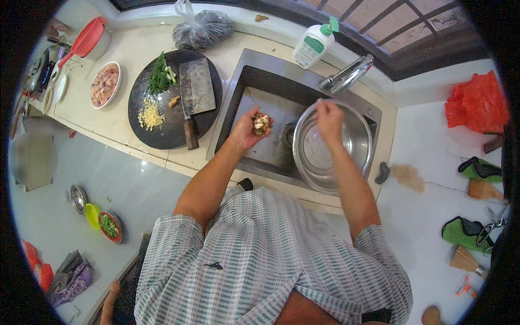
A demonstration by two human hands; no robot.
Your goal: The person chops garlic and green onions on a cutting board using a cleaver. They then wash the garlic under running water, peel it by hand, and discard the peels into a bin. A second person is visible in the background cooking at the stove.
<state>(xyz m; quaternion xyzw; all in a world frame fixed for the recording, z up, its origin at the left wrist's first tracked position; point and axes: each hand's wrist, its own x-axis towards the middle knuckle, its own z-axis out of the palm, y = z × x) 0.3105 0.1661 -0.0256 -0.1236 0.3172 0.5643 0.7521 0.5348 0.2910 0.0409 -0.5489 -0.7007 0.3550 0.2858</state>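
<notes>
My left hand point(248, 129) is over the left part of the sink point(260, 154), palm up. In it lies a small clump of pale and brown food pieces point(261, 123), perhaps mushrooms or garlic; I cannot tell which. My right hand point(329, 120) is above a stainless steel basin point(357, 142), fingers drawn together and slightly blurred. Whether anything is between those fingertips cannot be seen. The basin sits over the right side of the sink, below the chrome faucet point(347, 75). Part of the sink drain point(288, 134) shows beside its rim.
Left of the sink, a round dark cutting board point(142, 140) bears a cleaver point(198, 87), chopped garlic point(150, 114) and green onions point(161, 77). Farther left stands a bowl of raw meat point(105, 85). A pump bottle point(315, 44) stands behind the sink. Another person's arm point(109, 302) shows lower left.
</notes>
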